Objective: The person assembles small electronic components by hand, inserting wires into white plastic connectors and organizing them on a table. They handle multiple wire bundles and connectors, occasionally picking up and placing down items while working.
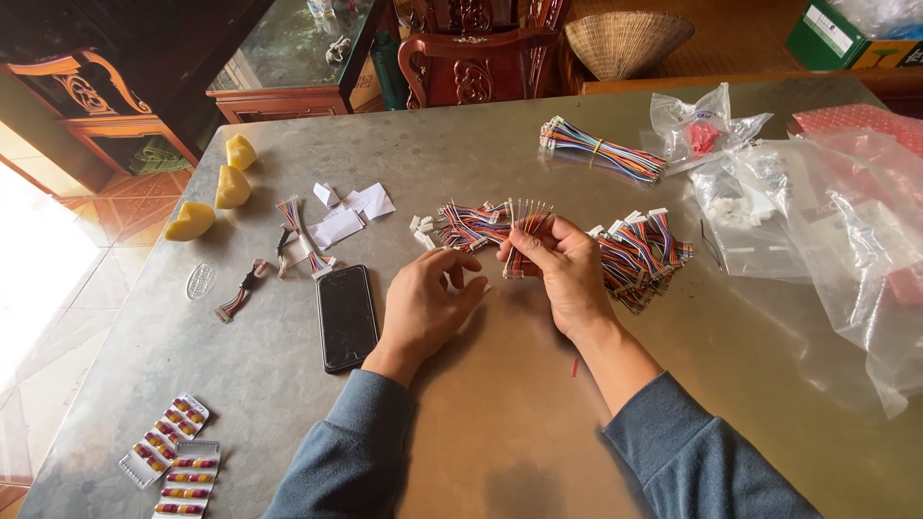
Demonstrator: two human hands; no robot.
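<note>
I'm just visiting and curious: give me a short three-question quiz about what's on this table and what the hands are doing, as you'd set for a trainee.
1. True or false: the right hand holds a small wire bundle upright by its middle.
2. Which lies nearest the left hand? A) the black phone B) the capsule blister packs C) the yellow wedges
3. Fill in: the clear plastic bags lie on the person's ____ side of the metal table.

Key: 1 true. 2 A. 3 right.
</note>
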